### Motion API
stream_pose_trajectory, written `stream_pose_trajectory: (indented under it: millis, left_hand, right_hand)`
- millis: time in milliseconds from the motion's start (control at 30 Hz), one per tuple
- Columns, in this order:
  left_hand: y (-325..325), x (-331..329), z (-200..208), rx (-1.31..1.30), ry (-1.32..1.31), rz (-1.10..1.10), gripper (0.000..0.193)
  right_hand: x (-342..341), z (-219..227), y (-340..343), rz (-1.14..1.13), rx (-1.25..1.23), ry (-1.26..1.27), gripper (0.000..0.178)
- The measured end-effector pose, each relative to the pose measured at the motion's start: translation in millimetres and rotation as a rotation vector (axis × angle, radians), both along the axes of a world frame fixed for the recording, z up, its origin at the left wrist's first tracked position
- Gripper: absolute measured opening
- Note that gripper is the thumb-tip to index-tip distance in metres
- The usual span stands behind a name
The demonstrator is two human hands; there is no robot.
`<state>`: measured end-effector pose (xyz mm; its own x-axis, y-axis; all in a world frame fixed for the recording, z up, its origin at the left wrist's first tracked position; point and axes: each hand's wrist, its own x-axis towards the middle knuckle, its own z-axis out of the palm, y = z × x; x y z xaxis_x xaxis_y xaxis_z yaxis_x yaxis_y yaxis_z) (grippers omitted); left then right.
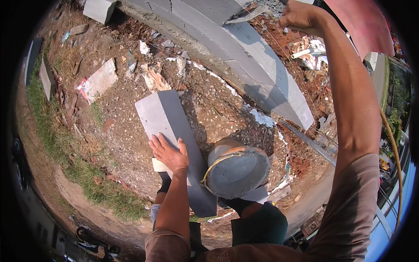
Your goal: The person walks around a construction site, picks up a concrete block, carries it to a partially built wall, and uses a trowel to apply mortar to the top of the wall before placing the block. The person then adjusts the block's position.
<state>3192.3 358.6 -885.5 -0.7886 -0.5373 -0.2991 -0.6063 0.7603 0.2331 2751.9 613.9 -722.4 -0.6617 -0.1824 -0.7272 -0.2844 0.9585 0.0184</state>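
Note:
My left hand (170, 153) lies flat with fingers spread on the top of a long grey concrete block (157, 113). The block stands between my legs and tilts away toward the far left. Touching or very near its right side is a bucket (222, 150) with a yellow handle, coated inside with grey mortar. Up at the far right, my right hand (301, 17) is raised with its fingers curled closed. Whatever it may hold is hidden. Beyond the bucket runs a low wall (244, 48) of grey blocks.
A thin taut string (279, 50) runs along the wall's far side. Near its right end lies a long metal bar (310, 142). Another block (99, 9) sits at the far left, a broken slab (99, 81) nearer. Crumpled white sacking (316, 54) lies beyond the wall.

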Motion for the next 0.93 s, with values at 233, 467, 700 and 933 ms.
stream_pose_trajectory:
  millis: [233, 467, 700, 933]
  left_hand:
    - [-1, 4, -2, -0.009, 0.032, 0.0, 0.072]
    - [-2, 1, 0, -0.006, 0.016, 0.0, 0.071]
    - [-1, -2, 7, 0.014, 0.016, 0.016, 0.072]
    - [0, -1, 4, 0.025, -0.004, 0.037, 0.074]
  right_hand:
    - [-2, 87, 51, -0.331, -0.177, -0.037, 0.037]
    - [0, 34, -11, -0.158, 0.135, 0.057, 0.022]
    - [-18, 28, -46, -0.014, 0.292, 0.077, 0.022]
    - [-28, 110, -36, -0.311, 0.212, -0.048, 0.022]
